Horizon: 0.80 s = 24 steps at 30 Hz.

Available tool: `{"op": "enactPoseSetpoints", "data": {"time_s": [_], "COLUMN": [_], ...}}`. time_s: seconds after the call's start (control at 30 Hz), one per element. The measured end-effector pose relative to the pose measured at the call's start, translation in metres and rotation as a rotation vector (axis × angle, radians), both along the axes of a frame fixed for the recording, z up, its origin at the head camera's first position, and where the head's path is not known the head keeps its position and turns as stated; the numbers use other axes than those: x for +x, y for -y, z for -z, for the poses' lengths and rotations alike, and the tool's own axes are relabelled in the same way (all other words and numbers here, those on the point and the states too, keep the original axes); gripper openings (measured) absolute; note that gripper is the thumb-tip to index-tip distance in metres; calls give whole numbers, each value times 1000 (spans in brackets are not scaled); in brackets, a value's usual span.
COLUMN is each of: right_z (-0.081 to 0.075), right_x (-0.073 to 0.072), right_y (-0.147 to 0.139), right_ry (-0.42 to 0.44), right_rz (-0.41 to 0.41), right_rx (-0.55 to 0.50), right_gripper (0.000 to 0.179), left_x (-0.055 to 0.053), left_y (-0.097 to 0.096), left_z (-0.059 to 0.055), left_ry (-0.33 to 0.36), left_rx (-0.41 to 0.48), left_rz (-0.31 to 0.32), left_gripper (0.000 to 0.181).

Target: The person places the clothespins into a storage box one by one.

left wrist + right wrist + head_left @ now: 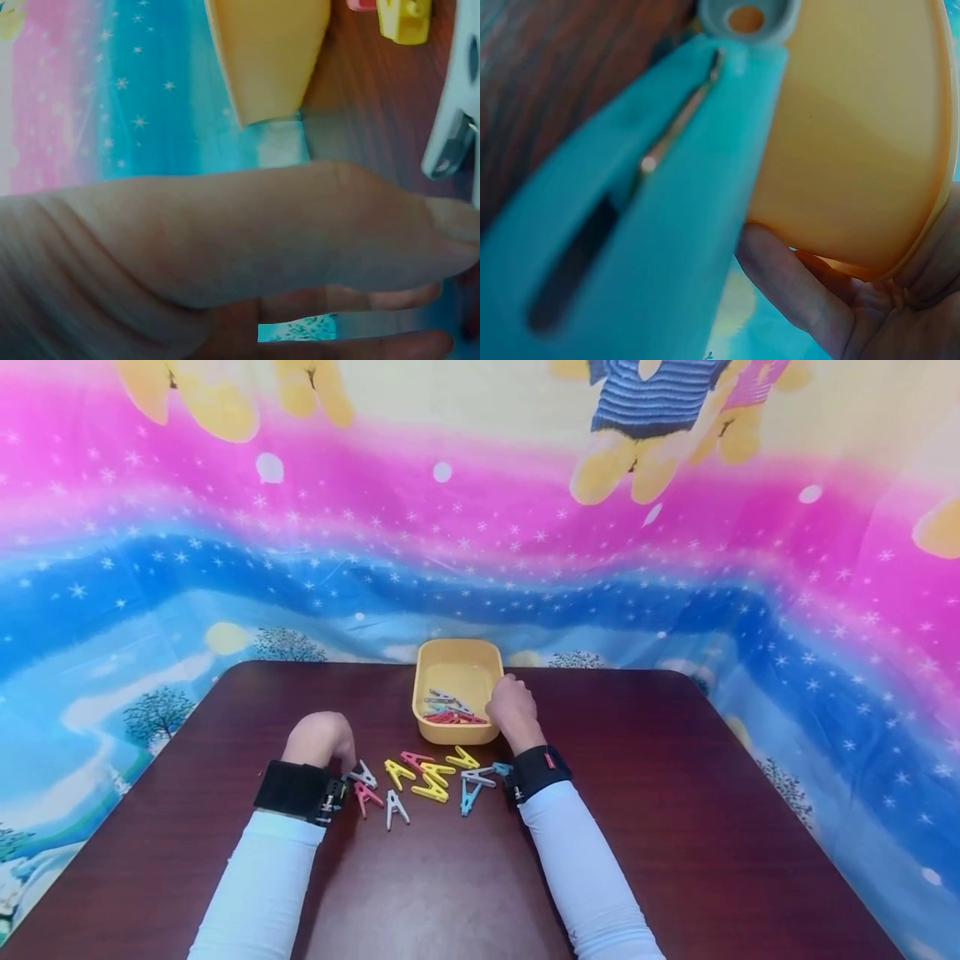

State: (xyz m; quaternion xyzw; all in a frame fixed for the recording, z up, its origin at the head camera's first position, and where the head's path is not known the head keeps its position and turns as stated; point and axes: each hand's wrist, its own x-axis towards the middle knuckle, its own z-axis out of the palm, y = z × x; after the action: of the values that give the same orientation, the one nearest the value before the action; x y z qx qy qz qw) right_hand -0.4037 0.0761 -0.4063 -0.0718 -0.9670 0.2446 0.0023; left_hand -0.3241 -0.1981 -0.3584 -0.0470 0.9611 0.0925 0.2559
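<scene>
My left hand (pixel 322 739) reaches down at the left end of a spread of clothespins, nearest a grey clothespin (pixel 363 774). In the left wrist view its thumb (pixel 360 225) extends toward a pale clothespin (pixel 454 97), with the other fingers fairly straight below. My right hand (pixel 513 706) grips the right wall of a yellow plastic bin (pixel 420 685), its thumb (pixel 795 289) on the outside of the wall. Several red, grey and blue clothespins (pixel 453 718) lie inside at the near end. Close to the right wrist camera, a teal clothespin (pixel 697 172) looms large.
Between my arms lie several loose clothespins: yellow (pixel 431 789), red (pixel 415 761), white (pixel 397 810) and blue (pixel 469 797). The bin stands at the far edge of the dark wooden table (pixel 637 827). A patterned cloth (pixel 480 543) hangs behind and around it.
</scene>
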Motion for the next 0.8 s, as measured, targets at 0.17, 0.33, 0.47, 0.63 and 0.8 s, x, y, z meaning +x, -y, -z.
{"op": "enactPoseSetpoints", "data": {"time_s": [0.17,0.33,0.47,0.63,0.8], "right_z": [-1,-1,-1,-1,-2], "right_x": [-3,-2,-1,0,1], "right_y": [-1,-1,0,0,0], "right_ry": [23,13,-3,-8,1], "right_rz": [5,0,-1,-3,7], "right_rx": [3,4,-7,-10,-1], "right_gripper": [45,44,44,44,43], "left_x": [-8,-38,-58,-39,-38], "left_y": [1,13,23,12,8], "left_z": [12,43,63,41,42], "left_ry": [8,-34,-99,-174,-293], "left_rx": [-20,-52,-33,68,167], "left_rz": [29,69,67,102,148], "left_gripper": [16,30,45,33,28]}}
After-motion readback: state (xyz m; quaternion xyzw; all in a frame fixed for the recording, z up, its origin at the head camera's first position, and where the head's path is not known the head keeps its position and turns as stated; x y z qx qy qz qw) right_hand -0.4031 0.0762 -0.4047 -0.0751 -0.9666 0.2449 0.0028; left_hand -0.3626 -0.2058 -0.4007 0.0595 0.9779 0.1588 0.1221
